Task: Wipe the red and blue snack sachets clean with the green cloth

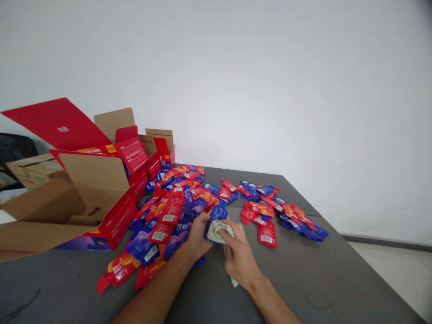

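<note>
Watching this remotely: left hand (197, 236) is pinched tight on a blue packet (218, 213), and right hand (240, 260) is clamped on a pale cloth (216, 230) pressed against it, both just right of the big open box (94, 198). The loose sachets (266, 209) sprawl right of that box too, so I reckon a wrist could sweep some off the table (337, 279). Count: one cloth, roughly four open boxes, dozens of sachets, too many to tally.

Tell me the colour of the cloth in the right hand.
The cloth is pale greyish green, seen best in the head view.
</note>
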### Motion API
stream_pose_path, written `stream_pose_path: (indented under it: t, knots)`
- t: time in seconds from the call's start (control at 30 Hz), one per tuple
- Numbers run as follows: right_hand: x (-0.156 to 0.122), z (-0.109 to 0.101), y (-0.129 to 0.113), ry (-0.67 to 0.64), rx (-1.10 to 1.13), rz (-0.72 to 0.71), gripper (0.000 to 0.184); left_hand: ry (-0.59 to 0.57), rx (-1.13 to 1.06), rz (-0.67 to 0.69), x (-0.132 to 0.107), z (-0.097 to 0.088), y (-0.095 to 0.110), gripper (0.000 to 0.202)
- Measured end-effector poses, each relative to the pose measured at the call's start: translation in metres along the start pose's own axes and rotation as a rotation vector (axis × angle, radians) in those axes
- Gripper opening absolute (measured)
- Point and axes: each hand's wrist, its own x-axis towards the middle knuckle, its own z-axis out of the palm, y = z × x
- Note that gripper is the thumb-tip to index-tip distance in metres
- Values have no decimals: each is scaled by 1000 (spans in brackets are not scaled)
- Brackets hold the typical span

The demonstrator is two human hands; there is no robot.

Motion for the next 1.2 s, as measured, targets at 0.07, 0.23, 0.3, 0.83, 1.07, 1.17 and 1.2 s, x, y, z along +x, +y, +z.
stream_pose_path:
  t: [0.07, 0.23, 0.3, 0.83, 1.07, 1.17, 1.2]
  knots:
    - [-1, 1, 4, 48, 31, -6, 54, -6, -1, 5, -1, -1, -1, 32]
    - [-3, 0, 14, 149, 60, 17, 53, 119, 180, 86, -4, -2, 4, 50]
    - [-3, -2, 17, 218, 35, 40, 51, 121, 232, 125, -6, 0, 8, 50]
    - [-1, 2, 3, -108, -323, -8, 70, 58, 135, -64, -11, 16, 5, 45]
    - [1, -10, 26, 204, -464, 156, 59, 10, 259, -125, -15, 16, -17, 48]
    - [1, -10, 25, 151, -423, 114, 57, 57, 226, -59, -13, 16, -18, 42]
    - [1, -8, 22, 107, -403, 87, 58, 74, 196, -30, -12, 16, -17, 39]
